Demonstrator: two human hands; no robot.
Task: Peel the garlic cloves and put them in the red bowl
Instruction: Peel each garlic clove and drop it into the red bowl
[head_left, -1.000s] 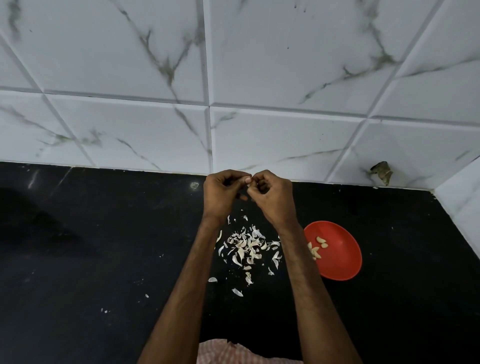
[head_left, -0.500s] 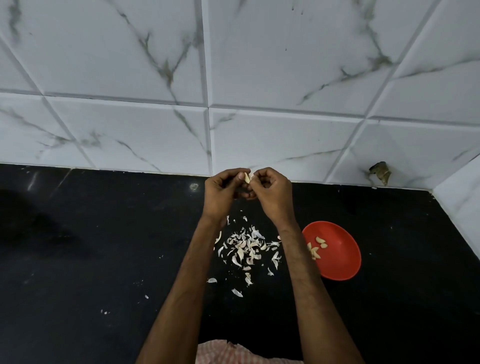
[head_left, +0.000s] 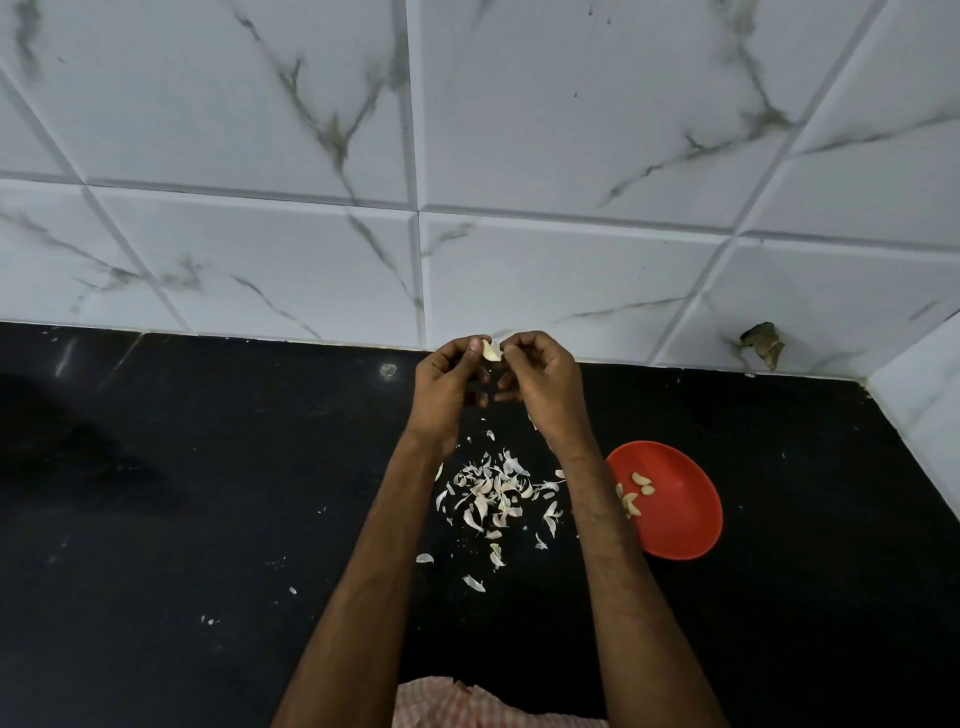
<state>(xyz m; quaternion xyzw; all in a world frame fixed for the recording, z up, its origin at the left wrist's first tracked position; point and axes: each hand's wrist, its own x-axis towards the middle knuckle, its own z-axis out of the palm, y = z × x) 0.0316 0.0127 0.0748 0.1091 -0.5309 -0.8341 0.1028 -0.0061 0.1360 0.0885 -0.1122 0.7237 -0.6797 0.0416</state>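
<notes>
A: What are the hands doing over the counter?

B: Both are raised together near the tiled wall. The left hand is curled with its fingertips pinched on a pale garlic clove. The right hand is curled too, its fingertips closed right against the clove's other side, apparently on a bit of skin.

A: Anything different from a moment ago?

B: Yes. A second ago the clove was buried between the fingers and hardly showed. Half a second ago a sliver peeked out. Now most of its pale body stands clear above the left thumb, and the hands have lifted a little higher.

A: So what does that mean for the job?

B: I'd judge the skin is coming away and this clove is close to bare. Whether any skin clings to the hidden side, I can't tell.

A: And the red bowl?

B: It sits on the counter to the right, just past the right forearm, with a few peeled cloves lying inside. The clove in hand is well apart from it, up and to the left.

A: What's the litter below the hands?

B: A loose heap of peels between the forearms, with a few stray flakes nearer the person. I can't make out any unpeeled cloves among them for certain.

A: Next step, you'd guess?

B: Strip the last skin, let it drop on the heap, then carry the clove right to the bowl.
</notes>
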